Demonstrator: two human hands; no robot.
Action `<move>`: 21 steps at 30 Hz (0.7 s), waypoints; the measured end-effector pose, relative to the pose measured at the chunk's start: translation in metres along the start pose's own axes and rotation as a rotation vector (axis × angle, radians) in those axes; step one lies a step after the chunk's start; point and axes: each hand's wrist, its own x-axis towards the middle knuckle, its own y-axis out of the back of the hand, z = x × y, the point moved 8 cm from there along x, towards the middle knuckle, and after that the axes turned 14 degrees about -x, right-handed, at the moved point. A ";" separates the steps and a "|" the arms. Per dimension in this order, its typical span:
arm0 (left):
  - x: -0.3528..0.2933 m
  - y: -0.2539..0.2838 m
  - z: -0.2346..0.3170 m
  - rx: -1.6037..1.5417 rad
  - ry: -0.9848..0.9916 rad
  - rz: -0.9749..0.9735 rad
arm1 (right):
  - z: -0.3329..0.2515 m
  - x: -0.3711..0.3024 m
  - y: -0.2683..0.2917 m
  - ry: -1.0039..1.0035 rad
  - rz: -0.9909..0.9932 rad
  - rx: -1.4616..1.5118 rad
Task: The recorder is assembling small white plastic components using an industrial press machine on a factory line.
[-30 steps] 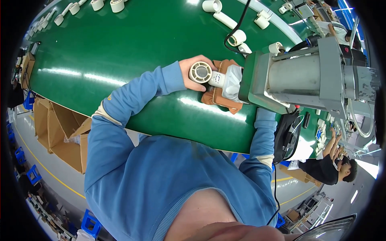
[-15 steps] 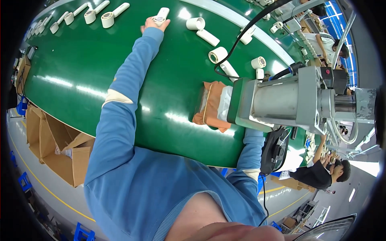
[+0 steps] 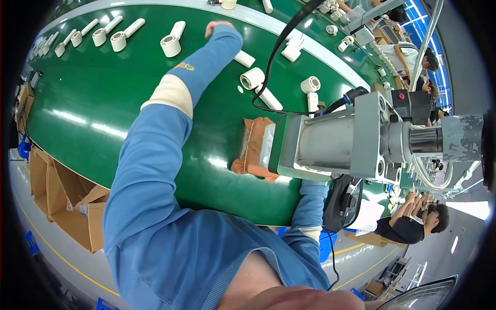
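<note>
Open cardboard box point(image 3: 97, 221), blue stool point(image 3: 32, 244), grey floor point(image 3: 63, 242), black-shirted co-worker point(image 3: 400, 231).

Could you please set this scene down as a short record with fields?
Left hand: near the green table's far edge, partly hidden by the blue sleeve; grip unclear
Right hand: hidden by the grey machine
White handled parts: row at upper left, others nearer the machine
Brown cloth: left of the machine
Cardboard box: open, lower left

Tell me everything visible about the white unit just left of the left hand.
The white unit has a short cylinder with a beige-ringed end apparently facing up, and a round-ended handle pointing away from the person. It looks like hard plastic. It lies on the green bench, apart from the left hand.
</note>
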 end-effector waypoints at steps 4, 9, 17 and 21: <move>-0.011 -0.010 -0.031 -0.417 0.047 -0.197 | 0.014 0.018 0.025 0.010 -0.140 0.042; -0.071 -0.006 -0.101 -1.004 -0.474 0.148 | 0.027 0.054 0.028 -0.045 -0.068 0.101; -0.288 -0.051 -0.197 -1.550 -0.907 0.343 | 0.035 0.069 0.001 -0.054 -0.235 0.269; -0.313 -0.095 -0.221 -1.455 -0.818 0.157 | -0.009 0.012 -0.084 -0.203 -0.011 0.216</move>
